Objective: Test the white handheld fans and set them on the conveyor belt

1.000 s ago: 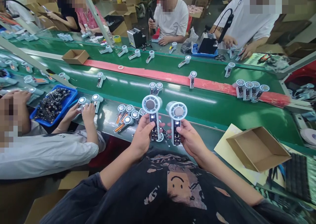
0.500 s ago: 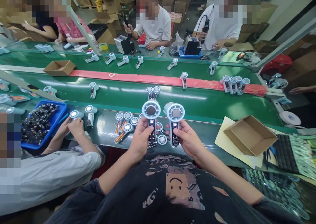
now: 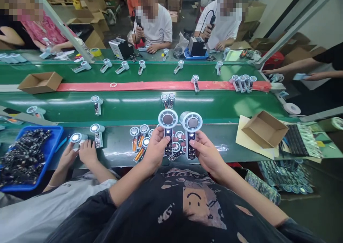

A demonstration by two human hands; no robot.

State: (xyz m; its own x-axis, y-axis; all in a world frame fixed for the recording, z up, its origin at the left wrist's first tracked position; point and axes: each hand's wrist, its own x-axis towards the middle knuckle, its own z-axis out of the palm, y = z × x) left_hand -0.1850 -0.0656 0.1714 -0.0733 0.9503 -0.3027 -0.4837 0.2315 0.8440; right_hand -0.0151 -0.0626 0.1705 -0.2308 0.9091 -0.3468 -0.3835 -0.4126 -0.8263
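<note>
My left hand (image 3: pixel 156 148) is closed on the handle of a light-blue handheld fan (image 3: pixel 168 119), its thumb on the open handle where a circuit board shows. My right hand (image 3: pixel 207 150) grips a second handheld fan (image 3: pixel 192 122) the same way. Both fans stand upright side by side, round heads nearly touching, a small white light glowing on each board. Behind and below them, partly covered by my hands, more fans (image 3: pixel 176 147) lie on the bench. Left of my left hand is a group of fans (image 3: pixel 139 141) with orange parts showing in their handles.
A green conveyor (image 3: pixel 128 110) with scattered fans crosses ahead, divided by a red strip (image 3: pixel 150 86). At right sits an open cardboard box (image 3: pixel 265 128). A co-worker's hands (image 3: pixel 80 153) hold a fan at left, beside a blue tray (image 3: pixel 55 135) of circuit boards. Other people work opposite.
The camera view has turned slightly, showing more of the right side. Both fans stay in my hands, much as before. A person's arms with a light-blue item now show at far right.
</note>
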